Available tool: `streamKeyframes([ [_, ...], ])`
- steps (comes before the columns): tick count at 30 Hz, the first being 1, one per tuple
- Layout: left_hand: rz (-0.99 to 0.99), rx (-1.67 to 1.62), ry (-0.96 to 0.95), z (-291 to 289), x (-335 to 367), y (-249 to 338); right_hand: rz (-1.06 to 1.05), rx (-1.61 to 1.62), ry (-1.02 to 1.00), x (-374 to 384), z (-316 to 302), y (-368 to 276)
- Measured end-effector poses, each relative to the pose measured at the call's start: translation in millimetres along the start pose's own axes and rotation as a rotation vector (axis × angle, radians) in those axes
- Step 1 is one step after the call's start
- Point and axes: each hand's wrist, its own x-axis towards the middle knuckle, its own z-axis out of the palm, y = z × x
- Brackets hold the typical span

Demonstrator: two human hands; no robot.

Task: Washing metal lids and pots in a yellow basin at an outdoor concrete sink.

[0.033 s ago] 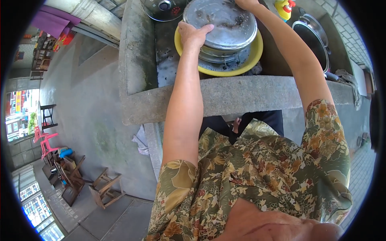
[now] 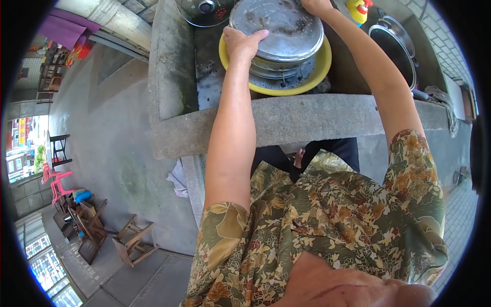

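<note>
A round silver metal pot (image 2: 279,43) with a wet, soapy face marked by dark stains is turned upward; it looks upside down. It sits in a yellow basin (image 2: 327,61) holding grey, sudsy water. My left hand (image 2: 242,42) grips its left side, thumb laid over the top face and fingers down along the rim. At the pot's far right edge is my right hand (image 2: 317,6), cut by the picture's upper border, so its fingers are mostly hidden. Below the pot, a wire-like metal handle (image 2: 289,73) shows at the water.
The basin stands in a concrete sink (image 2: 286,115) with a thick front ledge. A glass lid (image 2: 204,13) lies at the far left, a yellow bottle (image 2: 359,10) stands at the back, and a dark pot (image 2: 391,51) sits at the right. A rag (image 2: 444,105) hangs over the ledge.
The whole view has shifted very slightly, with the sink and pot a little further left in the picture. Both hands keep their places at the pot.
</note>
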Motion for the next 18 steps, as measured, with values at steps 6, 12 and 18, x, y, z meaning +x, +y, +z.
streamKeyframes([
  [6,0.032,-0.089,-0.042,12,23,-20,0.234,0.089,0.040,-140,35,67],
  [12,-0.054,-0.205,-0.102,8,36,-27,0.382,0.138,-0.153,-195,43,23],
  [18,-0.249,-0.364,-0.113,4,24,-14,0.447,0.501,-0.102,-185,43,14],
])
